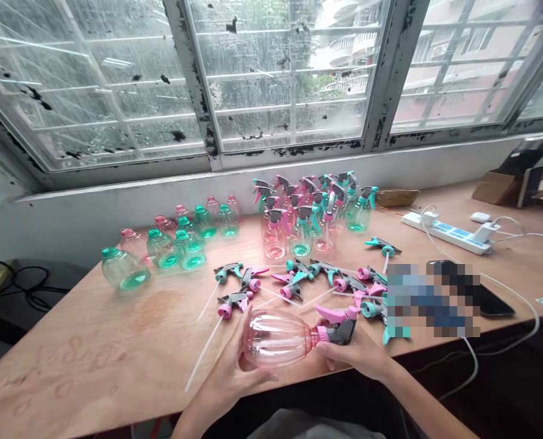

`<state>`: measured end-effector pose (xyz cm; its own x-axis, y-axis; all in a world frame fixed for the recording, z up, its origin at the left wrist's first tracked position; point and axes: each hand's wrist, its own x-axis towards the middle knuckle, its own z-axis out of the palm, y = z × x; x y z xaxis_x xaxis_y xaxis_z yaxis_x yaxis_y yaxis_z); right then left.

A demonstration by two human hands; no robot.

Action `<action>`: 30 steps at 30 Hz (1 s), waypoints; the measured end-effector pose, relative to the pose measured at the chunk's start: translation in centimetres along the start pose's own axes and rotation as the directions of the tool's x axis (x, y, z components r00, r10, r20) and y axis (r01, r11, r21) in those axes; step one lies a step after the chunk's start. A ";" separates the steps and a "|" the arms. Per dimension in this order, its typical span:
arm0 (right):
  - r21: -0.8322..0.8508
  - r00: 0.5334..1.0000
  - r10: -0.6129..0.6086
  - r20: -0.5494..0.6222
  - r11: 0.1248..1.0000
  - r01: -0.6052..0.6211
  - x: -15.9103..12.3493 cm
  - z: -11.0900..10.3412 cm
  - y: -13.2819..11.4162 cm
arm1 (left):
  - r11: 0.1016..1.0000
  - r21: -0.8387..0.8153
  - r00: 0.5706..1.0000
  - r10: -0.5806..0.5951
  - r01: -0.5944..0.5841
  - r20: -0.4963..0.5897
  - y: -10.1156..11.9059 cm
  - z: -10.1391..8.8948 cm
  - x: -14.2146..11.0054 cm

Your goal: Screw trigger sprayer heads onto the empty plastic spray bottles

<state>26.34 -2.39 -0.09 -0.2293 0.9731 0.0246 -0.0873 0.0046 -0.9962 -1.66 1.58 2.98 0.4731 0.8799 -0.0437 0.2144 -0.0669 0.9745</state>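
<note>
A clear pink spray bottle [276, 338] lies sideways between my hands above the table's front edge, its pink and grey trigger head [338, 326] pointing right. My left hand [239, 360] wraps around the bottle's base end. The fingers of my right hand [351, 353] close on the collar, where the head meets the neck. Just beyond lie several loose trigger heads, among them a pink one [232, 303] with a white dip tube and a teal one [374, 311]. Whether the collar is fully tightened cannot be seen.
Several open green and pink bottles [125, 268] stand at the left. Bottles with heads fitted [301, 235] crowd together near the window wall. To the right are a white power strip [445, 231], its cables, a black phone [495, 296] and a cardboard box [500, 186]. Part of the right side is pixelated.
</note>
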 end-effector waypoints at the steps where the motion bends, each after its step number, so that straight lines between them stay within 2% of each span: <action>1: -0.001 1.000 -0.001 -0.009 1.000 0.001 0.0 0.0 0.0 | 1.000 0.023 1.000 0.003 -0.003 0.003 0.1 0.0 0.0; 9: 0.082 0.999 -0.025 -0.033 0.996 0.028 0.2 0.2 0.4 | 1.000 0.013 0.999 0.025 -0.026 0.045 0.0 -0.1 -0.3; 13: 0.073 0.997 -0.051 -0.062 0.996 0.056 0.1 0.1 0.7 | 1.000 0.007 0.998 0.000 0.000 0.070 -0.1 -0.5 -0.7; 19: 0.046 0.996 -0.020 -0.085 0.999 0.024 -0.1 0.0 0.9 | 0.998 -0.019 0.991 -0.061 0.063 0.121 0.0 -0.5 -0.7; 24: 0.115 0.990 -0.034 -0.139 0.992 0.050 0.1 0.0 0.7 | 0.998 -0.056 0.992 -0.006 0.014 0.130 0.9 0.0 -0.4; 30: 0.100 0.994 -0.033 -0.106 0.994 0.044 -0.1 0.0 0.9 | 0.997 -0.053 0.991 -0.047 0.054 0.127 0.7 -0.2 -0.6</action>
<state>26.31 -2.43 -0.94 -0.1218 0.9914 0.0487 -0.1936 0.0244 -0.9808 -1.97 1.08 3.78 0.5673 0.8151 -0.1173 0.1945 0.0058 0.9809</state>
